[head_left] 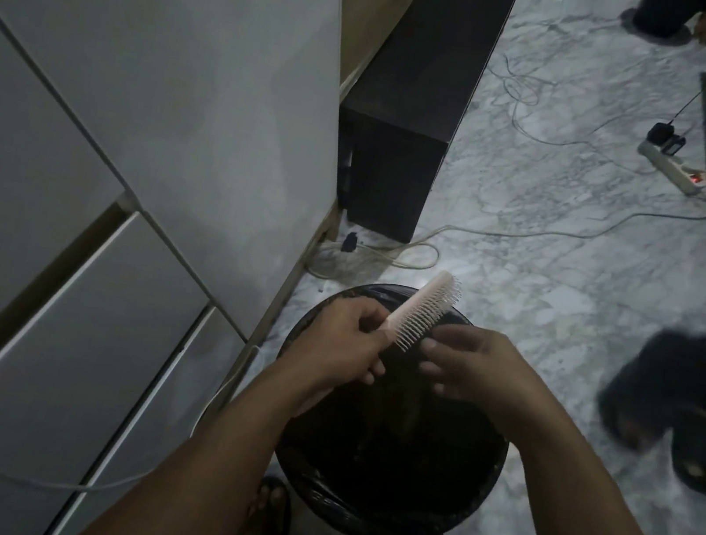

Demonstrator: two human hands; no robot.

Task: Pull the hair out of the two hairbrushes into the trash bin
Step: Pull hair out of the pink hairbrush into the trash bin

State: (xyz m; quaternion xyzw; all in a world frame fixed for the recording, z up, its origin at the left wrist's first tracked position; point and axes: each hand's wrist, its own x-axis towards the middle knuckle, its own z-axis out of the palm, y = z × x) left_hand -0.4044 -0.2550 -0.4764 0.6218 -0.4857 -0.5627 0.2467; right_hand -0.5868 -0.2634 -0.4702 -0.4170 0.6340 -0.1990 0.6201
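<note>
- Marbled grey-white floor spreads around me in dim light, with pale cabinet fronts off to the left of my fingers and a dark box-like cabinet beyond them.
- Directly under both hands sits the trash bin, round and lined with a black bag; its inside is too dark for me to make out.
- My left hand is wrapped around the handle of the pink hairbrush, fingers curled tight on it.
- From that grip the brush slants up and away to the right, its bristles turned toward my right hand, the whole brush above the bin's far rim.
- My right hand is just beside the bristles, thumb and forefinger drawn near each other at the lower bristle rows; the other fingers are loosely spread. Whether any hair is pinched between them I cannot tell.
- Below my wrists, my feet in sandals stand on either side of the bin's near edge.
- Well to the right of my fingers, another person's sandalled foot rests on the floor.
- Far beyond my right hand lies a white power strip with a red light, its cord trailing across the floor toward the dark cabinet.
</note>
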